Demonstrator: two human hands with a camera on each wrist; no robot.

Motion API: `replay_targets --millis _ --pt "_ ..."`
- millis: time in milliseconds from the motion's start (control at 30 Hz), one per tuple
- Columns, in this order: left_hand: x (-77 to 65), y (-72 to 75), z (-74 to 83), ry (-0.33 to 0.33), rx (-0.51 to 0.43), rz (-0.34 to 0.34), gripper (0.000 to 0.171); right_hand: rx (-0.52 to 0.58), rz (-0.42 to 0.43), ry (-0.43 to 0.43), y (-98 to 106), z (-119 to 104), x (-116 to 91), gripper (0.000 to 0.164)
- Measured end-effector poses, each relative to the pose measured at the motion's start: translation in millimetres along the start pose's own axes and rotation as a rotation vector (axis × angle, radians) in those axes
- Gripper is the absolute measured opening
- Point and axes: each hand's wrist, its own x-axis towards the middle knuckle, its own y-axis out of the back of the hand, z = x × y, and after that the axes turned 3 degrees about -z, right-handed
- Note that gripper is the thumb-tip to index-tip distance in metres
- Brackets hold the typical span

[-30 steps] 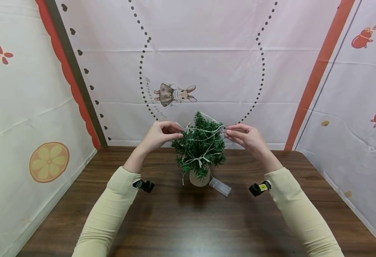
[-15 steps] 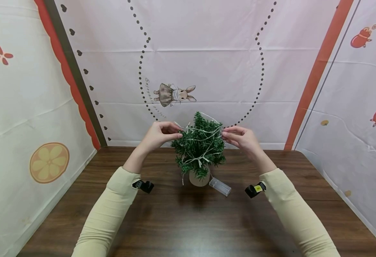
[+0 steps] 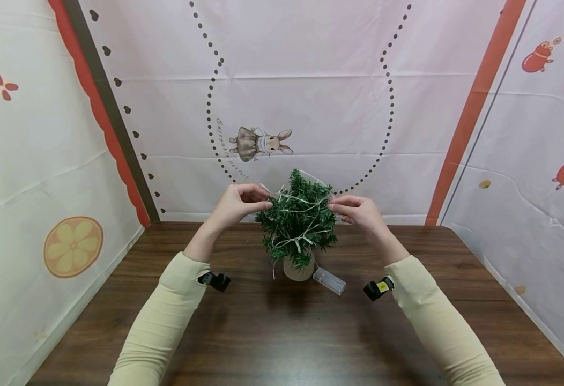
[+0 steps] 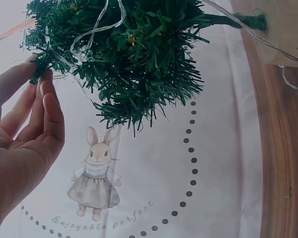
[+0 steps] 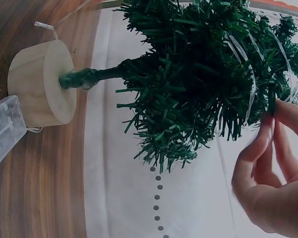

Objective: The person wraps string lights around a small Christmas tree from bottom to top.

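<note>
A small artificial Christmas tree [image 3: 297,220] stands upright on a round wooden base [image 3: 297,269], with a thin fairy-light string [image 3: 303,237] wound over its branches. My left hand [image 3: 236,205] is at its upper left side; in the left wrist view, thumb and fingers pinch a green branch tip [image 4: 41,68]. At the upper right side, my right hand [image 3: 361,212] pinches another branch tip [image 5: 272,99] between thumb and forefinger, close to strands of the wire. Whether wire is also caught in either pinch is hard to tell. A clear battery box [image 3: 329,281] lies beside the base.
The tree is near the back of a dark wooden table [image 3: 282,338]. Printed cloth [image 3: 311,112] hangs behind and along both sides. A loose wire end [image 3: 274,271] dangles at the tree's lower left.
My right hand has moved left, in against the tree's upper right side, and the light strand there has slackened. The left hand stays nearly still.
</note>
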Motion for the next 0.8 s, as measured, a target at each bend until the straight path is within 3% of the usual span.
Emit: replay_targets --millis 300,800 --pt "0.2 -0.5 -2.7 0.021 -0.015 0.008 0.027 -0.024 -0.024 -0.115 -0.8 -0.9 1.5 0.029" --pt "-1.7 -1.5 -5.7 0.005 -0.023 0.011 0.031 -0.101 -0.083 -0.176 3.3 -1.3 2.5 0.042"
